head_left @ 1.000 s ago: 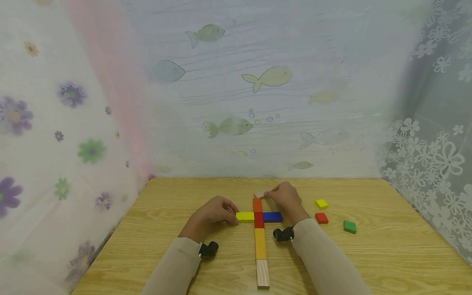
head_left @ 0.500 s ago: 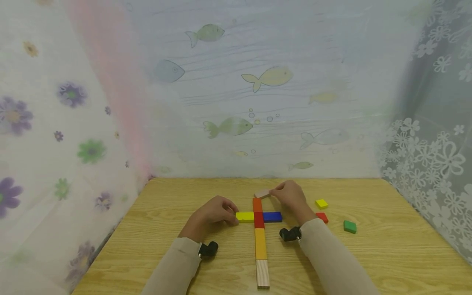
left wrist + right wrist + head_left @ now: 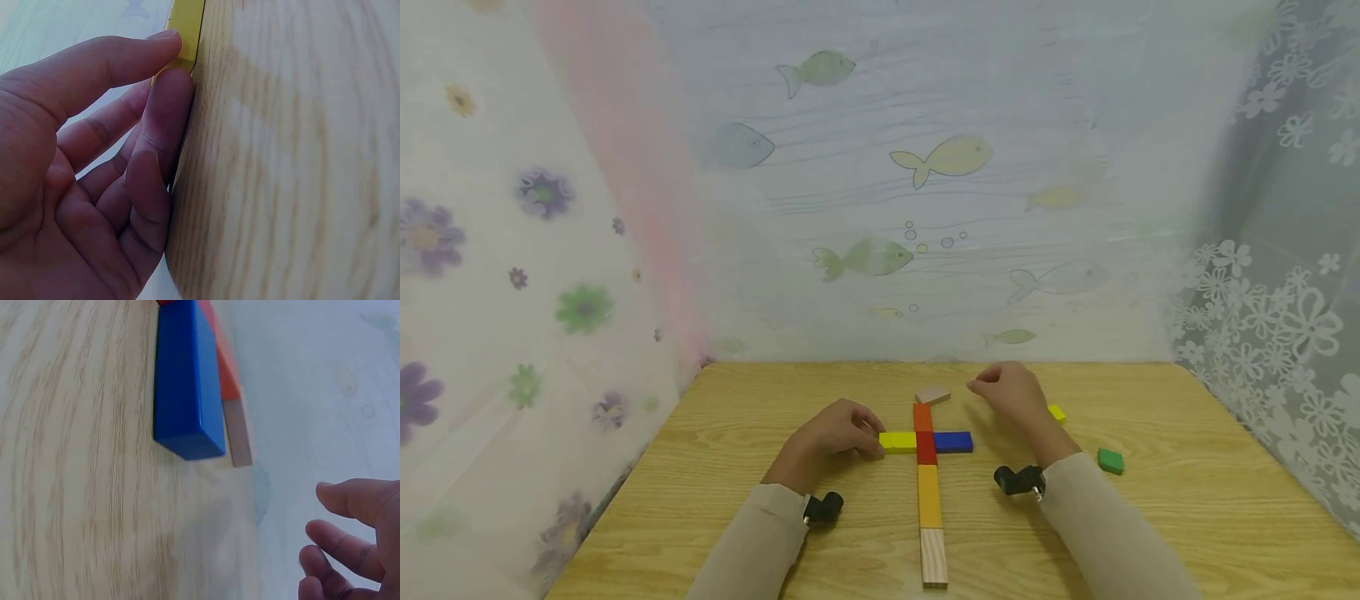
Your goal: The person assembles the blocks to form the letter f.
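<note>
My left hand [image 3: 838, 433] pinches the left end of a yellow block [image 3: 898, 442]; in the left wrist view, thumb and a fingertip meet that yellow block's end [image 3: 186, 28]. The yellow block forms the left arm of a cross laid flat on the table. Its centre is a dark red block [image 3: 927, 448], with a blue block [image 3: 953, 442] on the right and an orange-red block [image 3: 922, 417] behind. Angled off the far end lies a plain wooden block [image 3: 933, 394]. To its right, my right hand [image 3: 1013, 400] hovers apart from it, fingers loosely bent and holding nothing.
An orange-yellow block [image 3: 929, 497] and a plain wood-grain block [image 3: 934, 557] run toward the near edge of the table [image 3: 760, 542]. Beyond the right wrist lie a small yellow piece [image 3: 1057, 414] and a green piece [image 3: 1111, 461]. Patterned sheets surround the table.
My right hand has let go of the plain wooden block and moved right, now covering the small red piece. The wooden block stays angled. My left hand has kept its place.
</note>
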The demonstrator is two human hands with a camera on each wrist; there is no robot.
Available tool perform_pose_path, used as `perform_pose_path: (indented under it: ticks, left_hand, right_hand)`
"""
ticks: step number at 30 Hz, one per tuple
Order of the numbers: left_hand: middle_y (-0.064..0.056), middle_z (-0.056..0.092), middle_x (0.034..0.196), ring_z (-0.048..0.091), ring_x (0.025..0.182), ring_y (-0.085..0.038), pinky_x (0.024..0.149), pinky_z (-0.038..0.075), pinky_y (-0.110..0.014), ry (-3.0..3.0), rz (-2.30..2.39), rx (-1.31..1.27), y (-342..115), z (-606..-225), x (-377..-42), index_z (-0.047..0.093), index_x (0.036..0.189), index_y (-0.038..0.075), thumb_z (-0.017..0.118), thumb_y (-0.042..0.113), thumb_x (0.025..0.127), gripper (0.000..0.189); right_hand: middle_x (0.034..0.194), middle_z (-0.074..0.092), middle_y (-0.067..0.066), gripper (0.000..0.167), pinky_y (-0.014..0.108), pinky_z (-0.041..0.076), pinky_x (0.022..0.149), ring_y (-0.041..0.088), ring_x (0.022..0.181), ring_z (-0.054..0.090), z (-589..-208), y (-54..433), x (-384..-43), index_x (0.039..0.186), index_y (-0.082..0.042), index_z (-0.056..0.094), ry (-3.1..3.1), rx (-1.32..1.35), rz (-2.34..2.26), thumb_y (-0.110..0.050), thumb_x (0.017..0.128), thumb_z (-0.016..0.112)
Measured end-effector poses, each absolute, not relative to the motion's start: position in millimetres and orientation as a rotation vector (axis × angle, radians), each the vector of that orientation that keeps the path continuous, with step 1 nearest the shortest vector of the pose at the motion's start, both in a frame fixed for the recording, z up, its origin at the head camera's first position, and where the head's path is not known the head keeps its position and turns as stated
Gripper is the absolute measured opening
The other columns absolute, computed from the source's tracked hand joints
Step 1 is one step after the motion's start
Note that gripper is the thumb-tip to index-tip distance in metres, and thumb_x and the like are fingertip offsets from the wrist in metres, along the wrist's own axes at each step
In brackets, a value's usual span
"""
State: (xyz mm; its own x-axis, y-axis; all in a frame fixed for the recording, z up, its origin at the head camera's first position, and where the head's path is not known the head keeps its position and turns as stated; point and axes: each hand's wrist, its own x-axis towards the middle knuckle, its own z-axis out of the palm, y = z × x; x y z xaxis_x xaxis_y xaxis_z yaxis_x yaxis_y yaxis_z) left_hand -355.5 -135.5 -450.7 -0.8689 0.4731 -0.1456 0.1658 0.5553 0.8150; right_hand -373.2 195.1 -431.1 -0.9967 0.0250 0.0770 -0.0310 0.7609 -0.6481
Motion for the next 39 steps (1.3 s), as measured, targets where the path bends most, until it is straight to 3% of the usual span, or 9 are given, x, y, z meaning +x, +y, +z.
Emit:
perform_pose_path:
  ticks: [27, 39]
  left_hand:
    - [-0.002, 0.076, 0.086, 0.069, 0.075, -0.016, 0.070, 0.054, -0.031, 2.449, 1.243, 0.515, -133.2, -449.1, -356.2, 0.077, 0.113, 0.009, 0.087, 0.019, 0.083, 0.033]
    - [-0.004, 0.076, 0.088, 0.069, 0.075, -0.017, 0.069, 0.054, -0.032, 2.445, 1.245, 0.515, -134.1, -449.6, -354.1, 0.076, 0.113, 0.007, 0.087, 0.018, 0.083, 0.034]
  right_hand:
    - [0.135, 0.063, 0.022, 0.047, 0.053, 0.053, 0.096, 0.042, 0.120, 0.060, -421.0, 271.4, -346.7, 0.131, -0.006, 0.070, -2.790, -0.038, 1.182, -0.042, 0.100, 0.067]
    - [0.137, 0.062, 0.022, 0.057, 0.047, 0.056, 0.090, 0.035, 0.116, 0.063, -435.9, 301.8, -343.1, 0.140, -0.007, 0.065, -2.804, 0.141, 1.222, -0.046, 0.098, 0.070]
